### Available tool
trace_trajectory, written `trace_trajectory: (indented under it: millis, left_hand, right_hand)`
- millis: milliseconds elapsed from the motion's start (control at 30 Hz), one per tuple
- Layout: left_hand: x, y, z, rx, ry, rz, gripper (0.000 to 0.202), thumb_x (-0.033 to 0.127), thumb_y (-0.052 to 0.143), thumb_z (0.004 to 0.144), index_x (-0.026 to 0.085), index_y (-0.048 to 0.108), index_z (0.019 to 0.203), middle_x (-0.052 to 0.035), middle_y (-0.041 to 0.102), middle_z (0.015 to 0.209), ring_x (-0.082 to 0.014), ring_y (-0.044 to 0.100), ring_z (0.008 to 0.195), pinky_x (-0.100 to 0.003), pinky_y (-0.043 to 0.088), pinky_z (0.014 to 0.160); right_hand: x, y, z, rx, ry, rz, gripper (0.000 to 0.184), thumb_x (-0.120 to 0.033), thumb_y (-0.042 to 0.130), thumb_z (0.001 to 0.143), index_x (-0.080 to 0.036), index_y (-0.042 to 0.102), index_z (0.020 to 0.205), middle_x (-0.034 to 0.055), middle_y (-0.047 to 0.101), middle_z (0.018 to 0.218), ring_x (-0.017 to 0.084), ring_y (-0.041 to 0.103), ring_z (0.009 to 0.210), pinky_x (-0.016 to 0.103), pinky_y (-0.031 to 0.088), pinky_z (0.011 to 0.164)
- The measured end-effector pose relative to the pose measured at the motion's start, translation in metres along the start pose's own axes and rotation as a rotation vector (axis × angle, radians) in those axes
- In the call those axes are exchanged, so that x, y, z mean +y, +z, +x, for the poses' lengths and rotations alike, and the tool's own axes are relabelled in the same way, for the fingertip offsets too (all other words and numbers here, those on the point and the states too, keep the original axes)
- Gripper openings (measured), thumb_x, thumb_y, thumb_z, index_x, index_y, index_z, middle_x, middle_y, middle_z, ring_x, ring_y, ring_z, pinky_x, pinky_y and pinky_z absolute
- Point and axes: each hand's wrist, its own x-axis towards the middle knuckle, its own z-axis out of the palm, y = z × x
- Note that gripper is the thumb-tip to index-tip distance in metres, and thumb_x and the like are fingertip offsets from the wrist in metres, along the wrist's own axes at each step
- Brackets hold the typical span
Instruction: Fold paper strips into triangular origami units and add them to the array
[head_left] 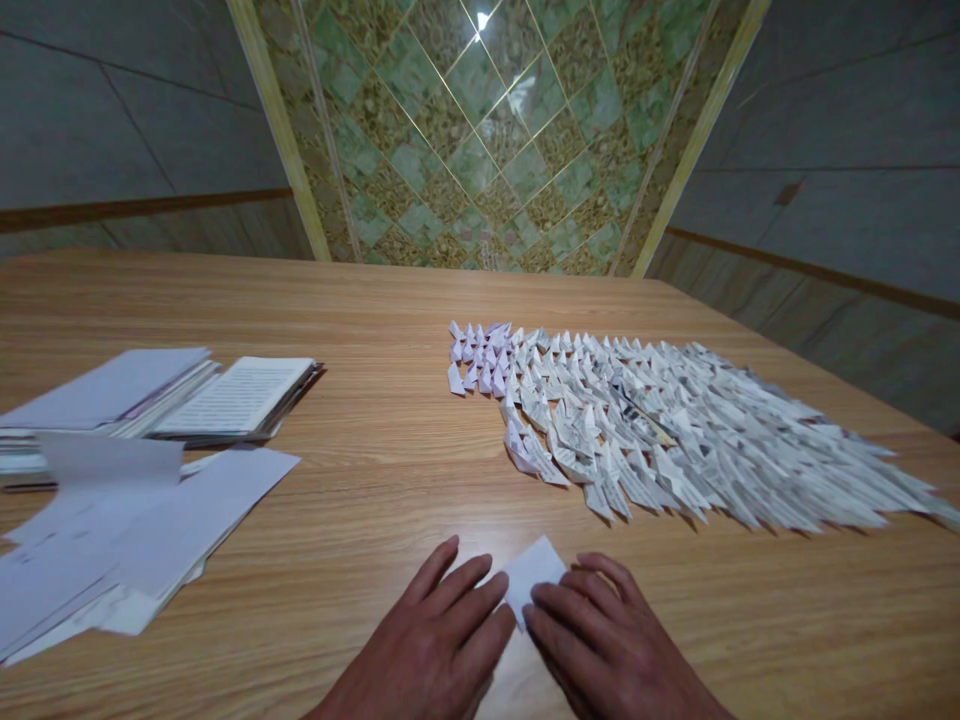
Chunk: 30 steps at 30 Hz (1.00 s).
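A small white folded piece of paper (534, 575), roughly diamond-shaped, is between my hands near the table's front edge. My left hand (439, 635) has its index finger and thumb on the paper's left side, while its other fingers stretch forward over the table. On the other side, my right hand (604, 630) grips the lower right edge with thumb and index finger, its other fingers curled. Beyond them stand rows of folded paper boats (637, 430), mostly printed paper, with a cluster of pale lilac ones (480, 355) at the far left end.
Loose white sheets (217, 510) lie at the left, one curling upward. Behind them are a paper stack (112, 390) and a printed booklet or page pile (244, 395). The wooden table (375, 400) reaches toward a green tiled wall panel (480, 150).
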Motion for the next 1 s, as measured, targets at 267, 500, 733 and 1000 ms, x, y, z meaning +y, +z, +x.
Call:
trace_trajectory:
  millis: [267,500,733,1000]
  left_hand:
    - [0.002,0.004,-0.002,0.054,0.032,0.060,0.034,0.019,0.040,0.105,0.020,0.065,0.127,-0.0102,0.075,0.112,-0.0237,0.067,0.108,-0.049,0.040,0.113]
    - [0.001,0.000,-0.003,0.080,0.081,0.149,0.029,0.027,0.043,0.107,0.022,0.070,0.117,-0.0069,0.077,0.112,-0.0237,0.067,0.108,-0.046,0.034,0.115]
    - [0.004,0.015,-0.009,0.165,0.034,0.155,0.029,0.030,0.042,0.107,0.024,0.069,0.114,-0.0079,0.074,0.114,-0.0263,0.062,0.112,-0.051,0.027,0.117]
    - [0.005,0.002,-0.004,0.054,0.037,0.138,0.030,0.030,0.042,0.106,0.025,0.066,0.125,-0.0063,0.073,0.107,-0.0247,0.062,0.111,-0.047,0.021,0.117]
  right_hand:
    - [-0.001,0.002,-0.009,-0.061,0.031,-0.053,0.023,-0.020,0.048,0.103,-0.022,0.066,0.116,0.0059,0.077,0.103,0.020,0.065,0.089,0.042,0.044,0.100]
    - [0.002,0.000,-0.020,0.009,0.105,-0.060,0.018,-0.029,0.058,0.101,-0.024,0.070,0.115,0.0001,0.078,0.108,0.019,0.065,0.092,0.043,0.032,0.110]
    - [0.004,-0.008,-0.016,-0.024,0.170,-0.078,0.021,-0.024,0.049,0.103,-0.023,0.069,0.109,0.0021,0.076,0.104,0.022,0.063,0.094,0.044,0.026,0.111]
    - [0.003,-0.008,-0.013,-0.052,0.176,-0.120,0.024,-0.017,0.043,0.103,-0.023,0.067,0.107,0.0030,0.071,0.095,0.022,0.061,0.095,0.042,0.024,0.114]
